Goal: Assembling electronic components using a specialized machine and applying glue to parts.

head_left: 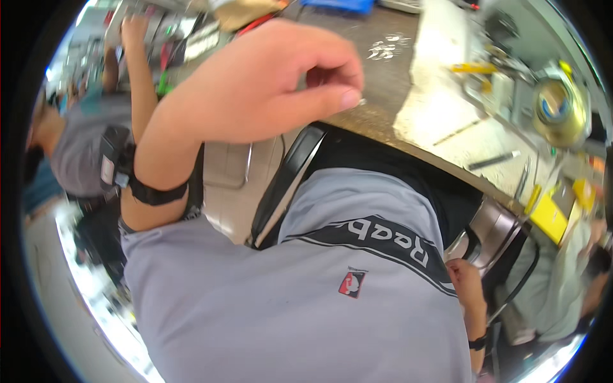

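Observation:
My left hand is raised over the near edge of the brown worktable, its fingers curled and the thumb pressed toward the index finger. A tiny shiny bit shows at the thumb tip, too small to name. Beyond it on the tabletop lies a group of small shiny clear pieces. Low at my right side, my right hand rests by the hem of my grey shirt. Its fingers are curled, and whatever they may hold is hidden.
At right, a pale sheet carries a dark pen-like tool. Past it stand a roll of tape and a yellow box. A blue tray is at the back. A co-worker sits at left; a black-edged chair is nearby.

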`<action>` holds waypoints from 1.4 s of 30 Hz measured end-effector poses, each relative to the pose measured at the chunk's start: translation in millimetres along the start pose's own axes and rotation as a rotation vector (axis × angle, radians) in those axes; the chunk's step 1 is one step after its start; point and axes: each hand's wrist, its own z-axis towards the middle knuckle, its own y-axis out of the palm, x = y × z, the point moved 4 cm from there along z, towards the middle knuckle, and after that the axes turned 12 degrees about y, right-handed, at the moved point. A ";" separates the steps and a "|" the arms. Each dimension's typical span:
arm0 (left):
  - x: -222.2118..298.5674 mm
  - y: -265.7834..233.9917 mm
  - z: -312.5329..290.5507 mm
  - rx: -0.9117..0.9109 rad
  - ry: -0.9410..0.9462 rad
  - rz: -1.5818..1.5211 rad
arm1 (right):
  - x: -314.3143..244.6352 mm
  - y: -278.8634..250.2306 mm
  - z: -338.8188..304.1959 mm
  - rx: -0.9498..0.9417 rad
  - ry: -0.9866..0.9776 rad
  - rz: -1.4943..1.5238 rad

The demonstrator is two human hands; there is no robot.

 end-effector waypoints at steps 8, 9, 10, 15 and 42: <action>5.8 -10.1 -68.8 0.094 -0.164 0.040 | 3.0 -31.7 29.5 -0.106 -0.077 -0.166; 4.9 -10.2 -73.6 0.109 -0.169 0.040 | -3.9 -32.3 34.0 -0.116 -0.096 -0.181; 4.5 -12.7 -77.3 0.112 -0.181 0.039 | -11.4 -32.4 38.8 -0.126 -0.115 -0.193; 32.2 -47.7 -82.7 0.146 -0.307 0.141 | -33.2 -41.0 54.2 -0.181 0.052 -0.056; 4.7 16.5 100.6 0.470 0.429 -0.280 | -78.5 -75.1 43.2 0.524 -0.341 0.302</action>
